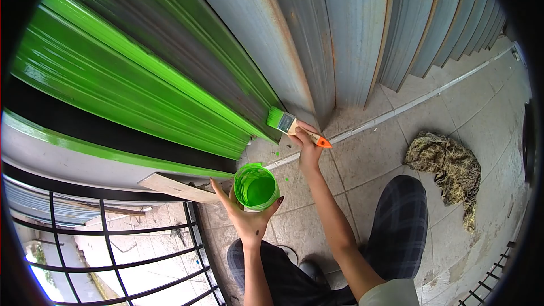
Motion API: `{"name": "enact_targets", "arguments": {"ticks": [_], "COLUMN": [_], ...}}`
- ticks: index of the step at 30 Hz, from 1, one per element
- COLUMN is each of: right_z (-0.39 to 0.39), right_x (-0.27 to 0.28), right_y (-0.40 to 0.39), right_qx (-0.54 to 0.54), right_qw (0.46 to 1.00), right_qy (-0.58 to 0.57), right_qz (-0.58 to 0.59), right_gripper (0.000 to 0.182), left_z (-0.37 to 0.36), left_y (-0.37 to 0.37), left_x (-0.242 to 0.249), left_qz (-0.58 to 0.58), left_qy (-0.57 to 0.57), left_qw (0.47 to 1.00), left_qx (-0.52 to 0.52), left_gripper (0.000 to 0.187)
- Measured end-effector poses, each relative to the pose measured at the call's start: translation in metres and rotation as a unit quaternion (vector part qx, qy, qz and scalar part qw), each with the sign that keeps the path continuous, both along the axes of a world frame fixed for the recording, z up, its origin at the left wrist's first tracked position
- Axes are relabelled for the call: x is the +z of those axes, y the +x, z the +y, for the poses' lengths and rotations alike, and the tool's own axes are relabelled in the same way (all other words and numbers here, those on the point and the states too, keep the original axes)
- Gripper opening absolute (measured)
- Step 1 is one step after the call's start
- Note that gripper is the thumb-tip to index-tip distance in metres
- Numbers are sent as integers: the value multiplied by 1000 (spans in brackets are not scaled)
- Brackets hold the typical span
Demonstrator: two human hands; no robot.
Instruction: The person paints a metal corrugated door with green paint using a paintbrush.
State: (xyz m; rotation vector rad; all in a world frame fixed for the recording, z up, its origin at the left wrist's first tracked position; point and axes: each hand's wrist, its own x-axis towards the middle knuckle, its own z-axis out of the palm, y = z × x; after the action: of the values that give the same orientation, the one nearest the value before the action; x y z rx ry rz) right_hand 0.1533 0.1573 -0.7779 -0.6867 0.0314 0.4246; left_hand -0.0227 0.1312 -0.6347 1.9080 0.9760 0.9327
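In the head view, my right hand (307, 140) is closed around the wooden handle of a paintbrush (293, 126) with an orange tip. Its green-coated bristles touch or nearly touch the lower edge of a folding metal shutter (351, 39). The shutter's left panels (136, 79) are covered in wet-looking green paint, while those on the right are bare grey with rusty edges. My left hand (252, 224) grips a small paint tub (258, 208) from below, thumb and fingers spread around its sides. Green paint coats the tub's inside and rim.
A crumpled, stained cloth (445, 164) lies on the tiled floor (362, 187) at right. A pale metal track (408, 102) crosses the tiles. Beside the tub is a flat wooden strip (178, 188). A black grille (107, 243) stands at lower left. Green drips spot the floor.
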Motion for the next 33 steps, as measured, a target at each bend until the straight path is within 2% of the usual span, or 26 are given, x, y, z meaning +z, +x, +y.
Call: {"name": "enact_targets", "arguments": {"ticks": [3,6,10,11,14,15,19,22,26,30,33], "right_z": [-5,8,2,2,4,7,1,-9,-2,-10,-4], "right_x": [-2,-52,-83,-96,-84,-67,9,5,-68,-97,-108], "right_y": [7,1,7,7,4,2,-4,-5,-12,-17,-21], "right_qx": [-5,18,-21,-34,-27,11,20,-18,16,-3,-18], "right_qw": [997,996,993,990,990,994,997,1000,997,991,983], "right_qy": [54,-36,-109,-140,-132,-110,-41,-5,-75,-134,-163], "right_qz": [46,84,45,2,-26,-2,-62,-25,17,21,-80], "right_gripper": [20,21,18,16,16,17,19,20,21,17,16], "left_z": [2,2,5,5,5,5,4,5,5,7,5], "left_y": [-1,1,-1,0,0,-2,-3,-2,-3,-5,-5], "left_x": [-3,-2,-10,-6,-6,-7,-5,-4,-7,-8,-8], "left_qz": [10,-5,4,-5,-18,-18,1,7,7,43,-2], "left_qy": [19,-25,-11,-11,-24,-31,1,29,27,69,-9], "left_qw": [1000,1000,1000,1000,1000,999,1000,1000,1000,997,1000], "left_qx": [3,-6,-1,-3,-6,-5,0,-5,-8,1,-4], "left_gripper": [132,133,133,133,133,133,133,135,135,134,134]}}
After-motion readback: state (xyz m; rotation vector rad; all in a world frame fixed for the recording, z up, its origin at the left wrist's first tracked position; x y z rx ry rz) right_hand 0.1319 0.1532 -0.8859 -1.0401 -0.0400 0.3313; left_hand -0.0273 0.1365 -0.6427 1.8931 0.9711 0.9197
